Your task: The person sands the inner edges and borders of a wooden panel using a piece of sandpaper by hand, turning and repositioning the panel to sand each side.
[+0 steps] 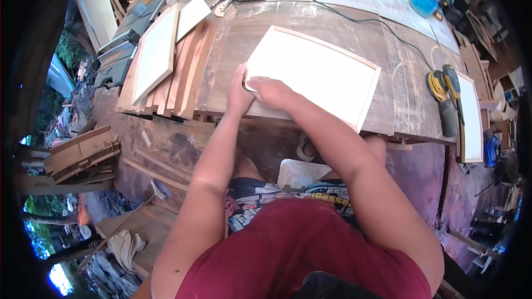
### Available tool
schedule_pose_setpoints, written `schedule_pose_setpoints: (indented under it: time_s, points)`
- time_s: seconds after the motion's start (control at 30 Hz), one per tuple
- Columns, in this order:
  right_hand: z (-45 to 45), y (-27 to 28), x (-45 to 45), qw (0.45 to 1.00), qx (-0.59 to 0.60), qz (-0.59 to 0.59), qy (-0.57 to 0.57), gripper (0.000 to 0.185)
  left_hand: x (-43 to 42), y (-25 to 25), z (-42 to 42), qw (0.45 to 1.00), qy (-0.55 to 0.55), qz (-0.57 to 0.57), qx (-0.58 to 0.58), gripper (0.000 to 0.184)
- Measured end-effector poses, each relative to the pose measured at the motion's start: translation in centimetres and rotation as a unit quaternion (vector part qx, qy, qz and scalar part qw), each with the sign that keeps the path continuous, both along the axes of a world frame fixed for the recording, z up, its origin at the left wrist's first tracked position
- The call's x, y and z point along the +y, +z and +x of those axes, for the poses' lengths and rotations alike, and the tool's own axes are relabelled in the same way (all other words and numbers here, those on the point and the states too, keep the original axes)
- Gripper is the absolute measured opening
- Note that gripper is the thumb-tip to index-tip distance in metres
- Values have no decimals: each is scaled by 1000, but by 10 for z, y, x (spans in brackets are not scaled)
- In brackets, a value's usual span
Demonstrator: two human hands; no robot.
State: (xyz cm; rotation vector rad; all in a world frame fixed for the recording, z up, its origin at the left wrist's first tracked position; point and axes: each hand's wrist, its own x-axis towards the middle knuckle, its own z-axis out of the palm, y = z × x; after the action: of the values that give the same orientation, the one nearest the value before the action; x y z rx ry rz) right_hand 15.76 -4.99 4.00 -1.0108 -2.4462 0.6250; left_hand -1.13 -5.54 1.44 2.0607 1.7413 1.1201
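Note:
A white panel with a thin light-wood frame (316,66) lies at a slant on the worn wooden workbench (227,50). At its near left corner, my left hand (239,91) is closed around the edge, its fingers lying along the outer side. Right beside it, my right hand (270,93) presses on the same corner with curled fingers. Something small and pale shows under those fingers, but I cannot make out what it is. The two hands almost touch.
To the left, another framed panel (158,52) rests on stacked wooden boards (188,72). A yellow-and-black sander (440,91) lies at the right, near a further framed panel (470,116). A dark cord (354,19) crosses the bench. A blue tub (423,3) stands at the back.

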Motion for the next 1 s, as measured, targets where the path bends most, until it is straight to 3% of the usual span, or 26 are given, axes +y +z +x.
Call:
schedule_pose_setpoints:
  time_s: [0.07, 0.2, 0.27, 0.37, 0.67, 0.8, 1.0]
  points:
    - [3, 0, 3, 999, -10, -50, 3, 38, -3, 2, 0, 995, -19, -47, -81, 86]
    - [18, 6, 2, 997, 13, -74, 23, 35, -9, 17, 12, 990, 2, -131, -51, 88]
    - [11, 5, 10, 997, 5, -56, 46, 34, -11, 14, 12, 996, -2, -63, -57, 89]
    - [-2, 10, 14, 996, -58, -49, 54, 33, -3, 4, 6, 995, -7, -67, -72, 90]
    - [34, 21, 0, 990, -63, -101, 82, 38, -6, 4, 6, 998, -34, -50, -6, 87]
    - [17, 5, 4, 994, -52, -63, 67, 37, 1, -11, 4, 999, -41, -27, -11, 84]
    - [36, 4, -2, 996, -23, -53, 65, 38, -2, -7, -2, 995, -44, -46, 71, 62]
